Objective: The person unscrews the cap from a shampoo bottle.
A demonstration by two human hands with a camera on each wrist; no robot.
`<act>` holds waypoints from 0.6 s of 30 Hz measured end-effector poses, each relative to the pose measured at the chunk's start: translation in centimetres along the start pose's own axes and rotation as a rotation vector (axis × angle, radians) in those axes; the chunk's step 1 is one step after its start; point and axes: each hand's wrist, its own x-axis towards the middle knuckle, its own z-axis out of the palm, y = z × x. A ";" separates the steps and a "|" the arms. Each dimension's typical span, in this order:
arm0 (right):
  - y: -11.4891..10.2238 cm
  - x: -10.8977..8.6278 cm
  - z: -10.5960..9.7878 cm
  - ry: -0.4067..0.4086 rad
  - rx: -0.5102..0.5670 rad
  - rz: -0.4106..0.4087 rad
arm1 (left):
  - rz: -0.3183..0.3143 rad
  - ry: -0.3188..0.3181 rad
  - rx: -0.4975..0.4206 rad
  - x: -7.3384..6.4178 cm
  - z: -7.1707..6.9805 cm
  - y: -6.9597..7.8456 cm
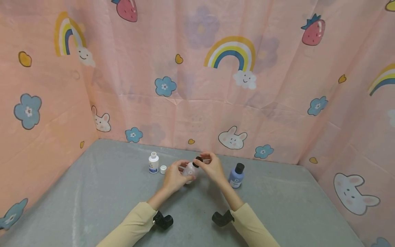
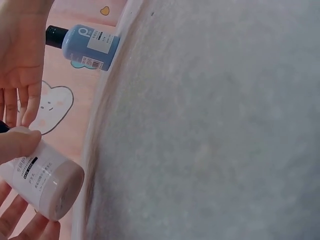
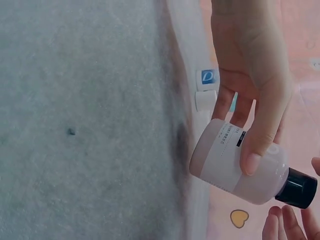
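A pale pink bottle [image 1: 189,171] with a black cap [image 3: 297,188] is tilted between the two hands, its cap end leaning to the right. The left hand [image 1: 175,178] grips its body, thumb across the label side and fingers round the far side. At the cap, the right hand [image 1: 213,167] has its thumb on one side and fingertips on the other, pinching it. In the left wrist view the pink bottle's base [image 2: 67,192] faces the camera and most of the cap is hidden behind the left thumb.
A white bottle [image 1: 153,164] with a bare neck stands at the left, a small white cap [image 1: 163,169] beside it. To the right of the right hand stands a blue bottle [image 1: 236,177] with a black cap. A printed pink curtain [image 1: 197,113] borders the grey table [image 1: 271,212].
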 end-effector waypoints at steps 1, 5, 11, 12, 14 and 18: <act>0.0 0.0 0.0 0.003 0.001 0.007 | 0.005 0.011 0.008 0.0 0.0 0.0; 0.1 -0.1 0.1 0.015 -0.011 0.017 | 0.014 0.034 0.030 -0.1 0.0 0.2; 0.1 -0.1 0.2 0.014 -0.018 0.019 | 0.023 0.015 0.028 -0.2 0.0 0.2; 0.1 -0.1 0.2 0.012 -0.016 0.014 | 0.025 0.010 0.024 -0.3 0.0 0.2; 0.1 -0.1 0.2 0.006 -0.008 0.004 | 0.029 0.003 0.017 -0.3 0.0 0.2; 0.1 -0.2 0.1 -0.019 0.030 -0.025 | 0.045 -0.010 -0.005 -0.4 0.0 0.1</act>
